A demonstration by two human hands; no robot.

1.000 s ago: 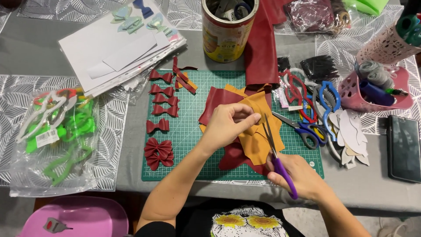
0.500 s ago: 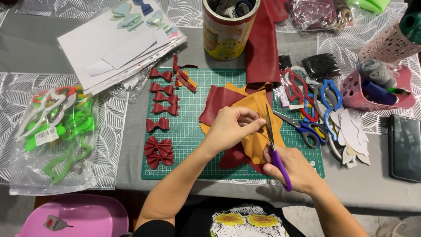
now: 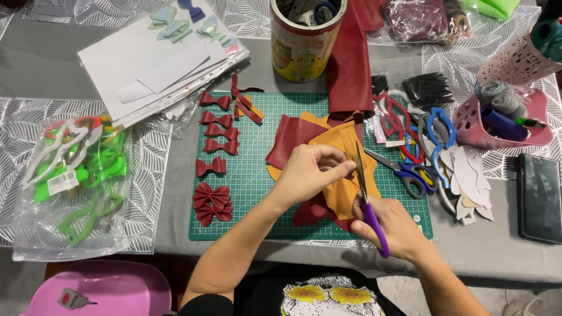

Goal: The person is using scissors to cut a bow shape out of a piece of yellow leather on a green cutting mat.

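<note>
Mustard leather (image 3: 345,175) under purple-handled scissors (image 3: 366,199)

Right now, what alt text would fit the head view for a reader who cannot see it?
The right hand works purple-handled scissors into a mustard-yellow sheet that the left hand steadies on a green cutting mat. Dark red bows line the mat's left side, with a tin can behind.

At the left lies a clear plastic bag (image 3: 76,193) with a white label (image 3: 62,182). Far in the middle stands a round yellow-red can (image 3: 305,36). At the right lies a dark phone screen (image 3: 539,198). Another clear bag (image 3: 418,19) is far right.
</note>
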